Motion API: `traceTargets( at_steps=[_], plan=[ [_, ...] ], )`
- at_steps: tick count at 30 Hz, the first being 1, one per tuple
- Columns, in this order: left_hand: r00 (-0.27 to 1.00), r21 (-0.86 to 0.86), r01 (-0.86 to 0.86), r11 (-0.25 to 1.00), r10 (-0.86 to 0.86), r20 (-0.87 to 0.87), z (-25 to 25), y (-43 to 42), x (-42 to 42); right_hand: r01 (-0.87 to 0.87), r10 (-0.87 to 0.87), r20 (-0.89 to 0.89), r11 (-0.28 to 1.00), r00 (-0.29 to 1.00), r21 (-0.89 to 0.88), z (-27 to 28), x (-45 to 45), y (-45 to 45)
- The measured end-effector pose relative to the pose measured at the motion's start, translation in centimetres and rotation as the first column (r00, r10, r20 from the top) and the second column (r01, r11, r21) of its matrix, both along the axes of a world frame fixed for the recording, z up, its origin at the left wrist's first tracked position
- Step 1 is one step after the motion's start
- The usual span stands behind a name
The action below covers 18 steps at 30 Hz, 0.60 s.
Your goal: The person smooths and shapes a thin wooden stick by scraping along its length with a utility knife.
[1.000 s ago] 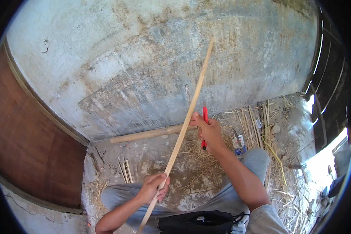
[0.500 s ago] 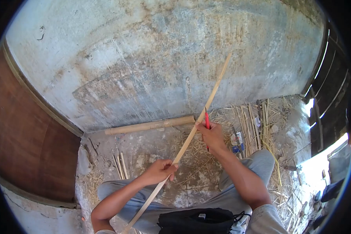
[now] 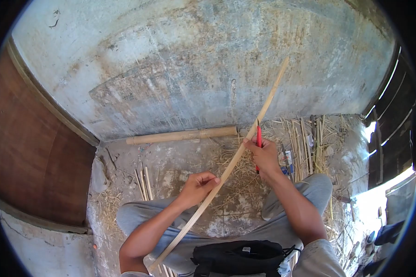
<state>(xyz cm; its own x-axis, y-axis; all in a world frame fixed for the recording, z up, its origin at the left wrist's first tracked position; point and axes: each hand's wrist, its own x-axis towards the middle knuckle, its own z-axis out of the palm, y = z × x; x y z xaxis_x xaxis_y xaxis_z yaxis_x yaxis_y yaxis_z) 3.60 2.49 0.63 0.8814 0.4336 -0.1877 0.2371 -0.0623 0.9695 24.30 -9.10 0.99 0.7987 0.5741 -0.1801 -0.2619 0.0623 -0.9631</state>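
Note:
A long pale bamboo strip (image 3: 233, 161) runs diagonally in front of me, from beside my left forearm up towards the wall. My left hand (image 3: 198, 188) is closed, its thumb and fingertips at the strip's left edge near the middle. Higher up, my right hand (image 3: 266, 156) pinches the strip and also grips a red utility knife (image 3: 259, 135). The knife stands upright in the fist, its blade tip beside the strip. My right palm and part of the knife handle are hidden by the fingers.
A thick bamboo pole (image 3: 182, 135) lies along the foot of the stained wall (image 3: 171, 83). Several cut sticks (image 3: 305, 143) and shavings cover the floor at right, and more thin sticks (image 3: 144, 184) lie at left. A black bag (image 3: 238, 258) rests on my lap. A brown door panel (image 3: 37, 143) is at left.
My left hand has shifted up along the strip, its grip now at the strip's edge. The strip, knife and right hand appear slightly further right as the view shifts.

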Motion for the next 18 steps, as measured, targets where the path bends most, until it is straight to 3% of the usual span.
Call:
traceTargets(
  at_steps=[8,11,18],
  plan=[
    [0.999,0.018,0.02,1.0,-0.019,-0.027,-1.2,0.1,-0.3,-0.015,0.014,-0.03,1.0,0.999,-0.021,-0.6,-0.1,0.4],
    [0.995,-0.013,-0.003,1.0,0.004,0.104,-1.3,0.0,0.1,-0.028,0.027,-0.045,1.0,0.999,-0.007,-0.7,-0.2,0.4],
    [0.999,-0.09,-0.039,0.995,0.042,0.031,-1.1,0.7,1.2,-0.054,0.054,-0.024,0.998,0.998,-0.007,-1.0,-0.8,0.8]
  ],
)
